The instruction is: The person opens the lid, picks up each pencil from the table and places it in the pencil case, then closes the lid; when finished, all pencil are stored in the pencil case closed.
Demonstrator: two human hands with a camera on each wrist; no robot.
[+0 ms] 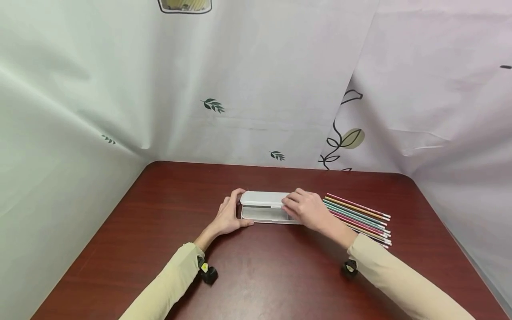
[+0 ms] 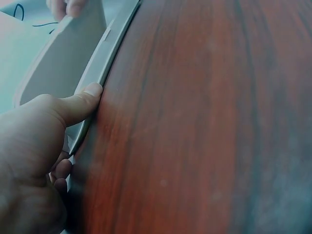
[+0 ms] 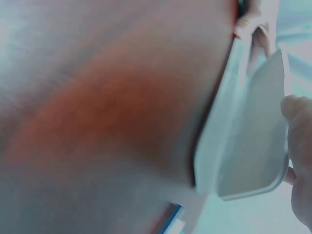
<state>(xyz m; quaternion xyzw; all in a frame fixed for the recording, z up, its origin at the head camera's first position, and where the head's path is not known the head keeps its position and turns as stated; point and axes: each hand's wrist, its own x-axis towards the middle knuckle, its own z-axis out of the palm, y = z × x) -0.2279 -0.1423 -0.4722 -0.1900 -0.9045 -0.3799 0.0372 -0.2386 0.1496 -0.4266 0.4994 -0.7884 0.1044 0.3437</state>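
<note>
A white pencil case (image 1: 264, 221) lies lengthwise on the table, its hinged lid (image 1: 262, 198) raised partway. The left hand (image 1: 229, 216) grips the case's left end, and in the left wrist view its thumb presses on the front rim (image 2: 105, 53). At the right part of the lid's edge, the right hand (image 1: 308, 209) pinches the lid with thumb and fingers. In the right wrist view the lid's inner face (image 3: 258, 131) stands tilted up from the base. What I can see of the inside of the case looks bare; its right part is hidden by the right hand.
Several colored pencils (image 1: 356, 212) with white ends lie side by side to the right, partly behind the right forearm. The reddish-brown table (image 1: 276, 275) meets a pale printed curtain (image 1: 248, 89) at the back. Both wrists wear dark cameras (image 1: 209, 274).
</note>
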